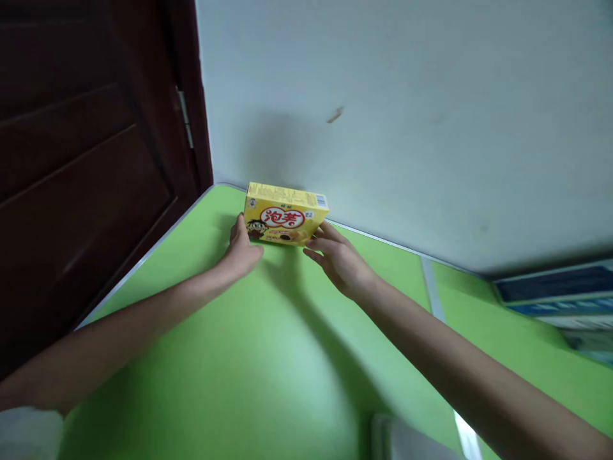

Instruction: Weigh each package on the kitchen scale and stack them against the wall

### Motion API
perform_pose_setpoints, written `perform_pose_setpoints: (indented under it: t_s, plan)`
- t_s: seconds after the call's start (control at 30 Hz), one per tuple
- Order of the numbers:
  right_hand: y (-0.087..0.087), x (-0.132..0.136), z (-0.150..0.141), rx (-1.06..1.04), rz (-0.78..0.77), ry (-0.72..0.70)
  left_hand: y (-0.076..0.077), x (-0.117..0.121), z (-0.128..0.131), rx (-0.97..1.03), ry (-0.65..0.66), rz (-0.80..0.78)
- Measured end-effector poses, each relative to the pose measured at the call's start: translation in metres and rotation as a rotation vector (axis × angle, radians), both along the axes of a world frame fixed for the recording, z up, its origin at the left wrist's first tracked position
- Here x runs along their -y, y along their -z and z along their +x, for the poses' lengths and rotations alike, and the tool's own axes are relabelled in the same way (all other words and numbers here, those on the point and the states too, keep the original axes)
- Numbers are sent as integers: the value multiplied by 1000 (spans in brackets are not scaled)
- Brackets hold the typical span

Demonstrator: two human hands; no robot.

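Observation:
A yellow cream puff box (287,220), with red and white lettering and a cartoon figure on its front, stands between my hands close to the wall at the back of the green table. My left hand (244,248) holds its left lower corner, the thumb pointing along the bottom edge. On the right side, my right hand (341,259) grips the lower right corner, with some fingers behind the box and hidden. The box's top and front faces show. Whether its base rests on the table I cannot tell.
The green table (230,358) runs up to a pale wall (383,128). A dark wooden door (86,160) stands along the left edge. Blurred blue and white boxed items (565,300) lie at the right. A pale object (412,441) shows at the near edge.

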State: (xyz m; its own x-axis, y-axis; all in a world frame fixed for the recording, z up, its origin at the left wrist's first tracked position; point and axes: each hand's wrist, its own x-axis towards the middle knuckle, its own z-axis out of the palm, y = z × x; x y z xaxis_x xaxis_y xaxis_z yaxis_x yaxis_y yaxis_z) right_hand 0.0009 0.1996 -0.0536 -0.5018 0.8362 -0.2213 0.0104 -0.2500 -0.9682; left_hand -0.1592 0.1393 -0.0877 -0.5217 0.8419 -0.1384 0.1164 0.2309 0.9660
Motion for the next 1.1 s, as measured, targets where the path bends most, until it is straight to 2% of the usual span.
perform_pose_setpoints:
  t_s: [0.13,0.27,0.4,0.53,0.7,0.77,0.87,0.97,1.1]
  plan:
    - [-28,53,86,55,80,20,-23,65,70,69,237,-104]
    - [-43,113,173,203,142,47,-29,135,129,94,415,-133]
    - [-43,175,243,281,90,60,-25,193,168,55,531,-225]
    - [-31,222,281,245,39,90,-25,227,195,1,596,-290]
    - [-17,243,300,185,82,89,-19,244,205,-48,647,-345]
    - [-12,241,306,208,102,103,-17,241,197,-94,622,-337]
    - [-7,233,315,211,116,179,-18,226,177,-220,538,-237]
    - [-3,227,320,187,144,213,-27,208,166,-283,521,-169]
    - [-1,223,314,176,165,142,-45,196,176,-237,497,-198]
